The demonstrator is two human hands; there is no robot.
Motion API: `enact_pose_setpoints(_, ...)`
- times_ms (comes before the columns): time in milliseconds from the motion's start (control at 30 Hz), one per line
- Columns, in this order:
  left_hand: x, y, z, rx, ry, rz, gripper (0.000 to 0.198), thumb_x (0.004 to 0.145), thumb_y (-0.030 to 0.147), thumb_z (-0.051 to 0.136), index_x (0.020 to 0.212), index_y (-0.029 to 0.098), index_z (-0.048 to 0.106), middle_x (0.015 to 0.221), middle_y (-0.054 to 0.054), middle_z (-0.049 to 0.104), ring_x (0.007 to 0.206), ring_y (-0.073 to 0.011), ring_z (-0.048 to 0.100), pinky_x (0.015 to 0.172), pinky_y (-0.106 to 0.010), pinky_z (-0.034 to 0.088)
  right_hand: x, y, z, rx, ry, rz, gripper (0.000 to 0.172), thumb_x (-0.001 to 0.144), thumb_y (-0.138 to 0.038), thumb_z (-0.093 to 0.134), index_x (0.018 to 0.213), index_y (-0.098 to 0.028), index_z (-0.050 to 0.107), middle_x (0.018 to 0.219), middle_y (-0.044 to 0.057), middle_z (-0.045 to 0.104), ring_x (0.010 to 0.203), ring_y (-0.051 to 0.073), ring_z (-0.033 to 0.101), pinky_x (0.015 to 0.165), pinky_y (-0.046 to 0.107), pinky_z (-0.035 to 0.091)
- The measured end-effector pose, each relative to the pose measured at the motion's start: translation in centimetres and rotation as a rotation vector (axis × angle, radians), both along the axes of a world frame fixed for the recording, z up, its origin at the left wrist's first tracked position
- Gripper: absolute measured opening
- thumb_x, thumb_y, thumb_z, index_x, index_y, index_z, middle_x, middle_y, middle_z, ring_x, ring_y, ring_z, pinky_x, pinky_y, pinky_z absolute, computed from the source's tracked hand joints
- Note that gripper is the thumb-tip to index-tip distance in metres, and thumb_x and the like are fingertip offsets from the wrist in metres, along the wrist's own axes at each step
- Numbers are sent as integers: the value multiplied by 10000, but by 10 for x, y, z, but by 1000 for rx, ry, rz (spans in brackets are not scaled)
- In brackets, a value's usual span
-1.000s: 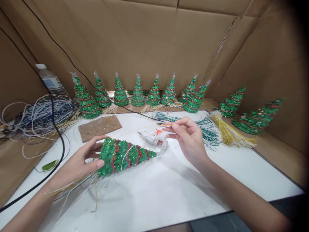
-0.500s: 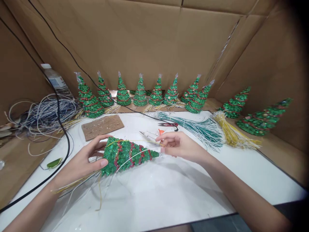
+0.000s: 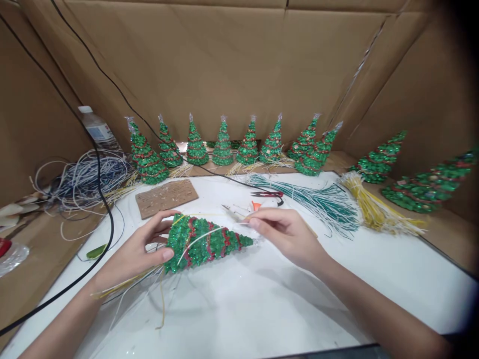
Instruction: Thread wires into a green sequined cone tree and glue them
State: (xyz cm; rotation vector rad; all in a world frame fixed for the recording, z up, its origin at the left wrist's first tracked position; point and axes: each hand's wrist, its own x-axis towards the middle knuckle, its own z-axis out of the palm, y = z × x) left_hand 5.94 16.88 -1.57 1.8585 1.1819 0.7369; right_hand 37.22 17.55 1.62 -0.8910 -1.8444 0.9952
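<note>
Left hand (image 3: 140,249): curled round the wide base of a green, glittery, cone-shaped tree with red garland (image 3: 217,244), thumb on the near side, fingers on the far side. Tree lies sideways over the middle of the white worktop (image 3: 232,309), base toward the left edge, clear tip toward the right edge. Whether its underside touches the surface: cannot tell.

Loose white and yellow wires (image 3: 162,304) trail from the base toward the near edge. One thin white wire (image 3: 204,238) arcs across the tree's face; a thin yellow wire (image 3: 204,215) runs along its far side.

Right hand (image 3: 290,232): near the tip, thumb and fingertips pinched on a thin pale strand (image 3: 243,223); which wire it belongs to is unclear.

Just beyond the right hand, partly hidden: white glue gun with metal nozzle (image 3: 234,214). Farther toward the far edge: red-handled snips (image 3: 275,194).

Far right corner: bundle of green-and-white wires (image 3: 314,199), beside it a bundle of yellow-and-white wires (image 3: 374,204). Far left corner: flat brown cardboard piece (image 3: 166,198), bits on top. Near the left edge: small green oval object (image 3: 96,252).

Past the far edge: row of similar green trees (image 3: 222,144), upright.
</note>
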Motion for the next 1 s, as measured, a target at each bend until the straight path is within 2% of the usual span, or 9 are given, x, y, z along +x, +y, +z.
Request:
enact_pose_setpoints(200, -1, 0, 0, -28, -23, -7, 749, 761, 583, 610, 1350, 238, 301, 1364, -136, 479, 1162, -304, 528, 920, -366, 447, 8, 4, -1, 394, -51, -120, 160, 895, -184, 566, 913, -143, 719, 654, 12, 524, 572, 83, 451, 509, 196, 340)
enact_pose_setpoints(300, 1, -2, 3, -44, -33, -4, 782, 741, 612, 611, 1346, 225, 301, 1358, -140, 480, 1157, -307, 521, 907, -356, 443, 9, 6, -5, 537, -52, -127, 169, 891, -132, 557, 960, -137, 712, 670, 17, 510, 583, 83, 447, 518, 206, 346)
enact_pose_setpoints(400, 3, -2, 4, -50, -28, 0, 797, 729, 636, 608, 1337, 219, 306, 1354, -143, 478, 1161, -309, 513, 895, -346, 443, 10, 6, -6, 633, -58, -77, 215, 892, -94, 533, 1023, -148, 693, 695, 26, 510, 616, 89, 462, 538, 210, 364)
enact_pose_setpoints(533, 3, -1, 4, -49, -32, -4, 801, 722, 637, 615, 1337, 226, 307, 1356, -139, 475, 1172, -308, 505, 895, -343, 442, 14, 5, -7, 675, -97, 4, 237, 882, -86, 525, 1038, -161, 686, 688, 25, 498, 604, 83, 447, 526, 202, 351)
enact_pose_setpoints(1000, 4, -2, 6, -73, -91, -7, 803, 707, 643, 630, 1321, 220, 330, 1308, -133, 509, 1108, -295, 541, 876, -357, 439, 28, 5, -6, 704, -204, 104, 140, 828, -88, 597, 889, -127, 716, 689, 27, 496, 587, 69, 436, 517, 194, 309)
